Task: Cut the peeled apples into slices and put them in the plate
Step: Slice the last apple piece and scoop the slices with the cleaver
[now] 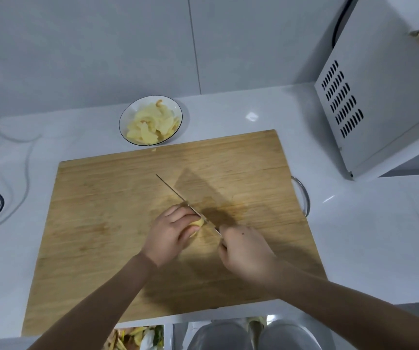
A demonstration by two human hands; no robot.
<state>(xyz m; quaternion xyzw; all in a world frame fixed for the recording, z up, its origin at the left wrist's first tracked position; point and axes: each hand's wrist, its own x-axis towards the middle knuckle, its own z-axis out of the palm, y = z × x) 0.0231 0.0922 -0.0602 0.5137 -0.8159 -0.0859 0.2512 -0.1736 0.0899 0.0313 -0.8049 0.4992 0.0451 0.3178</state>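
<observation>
1. The apple piece point(197, 222) is a small, pale remnant on the wooden cutting board point(102, 223), near its middle. Most of it is hidden under the left hand point(170, 233).
2. Judged from its look, peeled apple flesh is light, firm and wet. It is likely to slide on the board and to bruise or snap if squeezed hard.
3. The best hold is probably from above, fingertips tucked back from the cut face. The left hand's fingers curl down over the piece and pin it in just this way.
4. The right hand point(243, 251) is wrapped tight around the handle of the kitchen knife point(178, 195). The handle itself is hidden in the fist.
5. The blade runs diagonally away from the person and stands just beside the left fingers, against the exposed end of the apple. With so little fruit left, the fingers have small margin.
6. The plate point(137, 106), white with a dark rim, stands on the table point(354, 236) just beyond the board's far edge. It holds a loose heap of apple slices point(150, 125), with some room to spare.
7. One small apple scrap point(154, 149) lies outside the plate, at the board's far edge.
</observation>
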